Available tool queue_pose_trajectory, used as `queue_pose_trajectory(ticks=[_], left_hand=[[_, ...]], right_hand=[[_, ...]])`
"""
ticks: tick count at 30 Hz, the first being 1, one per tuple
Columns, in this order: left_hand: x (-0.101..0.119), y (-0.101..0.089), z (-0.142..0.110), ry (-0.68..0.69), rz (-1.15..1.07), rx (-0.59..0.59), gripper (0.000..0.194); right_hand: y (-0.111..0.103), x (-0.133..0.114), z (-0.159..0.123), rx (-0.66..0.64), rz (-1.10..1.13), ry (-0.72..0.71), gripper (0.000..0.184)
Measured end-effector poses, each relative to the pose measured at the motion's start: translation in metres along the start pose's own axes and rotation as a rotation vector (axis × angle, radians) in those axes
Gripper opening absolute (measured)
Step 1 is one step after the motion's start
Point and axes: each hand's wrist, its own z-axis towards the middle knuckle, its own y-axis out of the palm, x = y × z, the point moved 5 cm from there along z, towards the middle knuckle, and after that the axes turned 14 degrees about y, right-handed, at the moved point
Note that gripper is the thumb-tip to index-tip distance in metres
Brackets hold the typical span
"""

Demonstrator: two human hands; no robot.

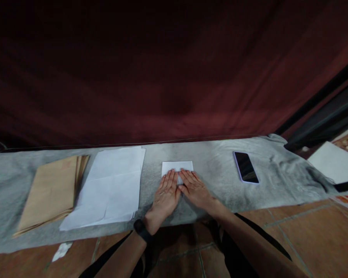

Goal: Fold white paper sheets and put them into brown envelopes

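A small white piece of paper [177, 165], seemingly folded, lies on the grey cloth in front of me. My left hand [166, 192] rests flat over its left part, fingers stretched forward. Beside it, my right hand [195, 191] lies flat on the right part, and the thumbs nearly meet. The paper's near edge is hidden under both hands. To the left is a stack of larger white paper sheets [113, 185] with a crease across the top one. Neither hand grips anything.
Brown paper envelopes [53, 187] are stacked at the far left. A phone [246, 168] with a lilac case lies to the right. The grey cloth [211, 162] covers a long surface against a dark red curtain [174, 85]. Crumpled white paper [62, 251] lies on the tiled floor.
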Motion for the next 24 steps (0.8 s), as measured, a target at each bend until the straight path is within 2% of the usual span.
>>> queue_pose_trajectory(ticks=[5, 11, 14, 17, 20, 24], left_hand=[[-0.014, -0.003, -0.004, -0.057, 0.019, -0.012, 0.059], [-0.025, -0.010, -0.002, -0.114, 0.008, -0.093, 0.055], [-0.029, -0.016, 0.000, -0.099, 0.024, -0.157, 0.047], [-0.029, -0.023, 0.004, -0.046, 0.073, -0.214, 0.039], [-0.024, -0.027, 0.007, 0.028, 0.077, -0.251, 0.037], [-0.017, -0.029, 0.012, 0.066, 0.052, -0.269, 0.037]], right_hand=[[-0.003, 0.022, 0.002, -0.006, -0.037, 0.054, 0.060], [-0.009, 0.037, 0.007, -0.038, -0.061, 0.125, 0.059], [-0.014, 0.039, 0.009, -0.052, -0.060, 0.158, 0.057], [-0.020, 0.043, 0.014, -0.053, -0.037, 0.260, 0.053], [-0.025, 0.048, 0.021, -0.036, 0.038, 0.386, 0.046], [-0.022, 0.052, 0.028, -0.031, 0.312, 0.476, 0.041]])
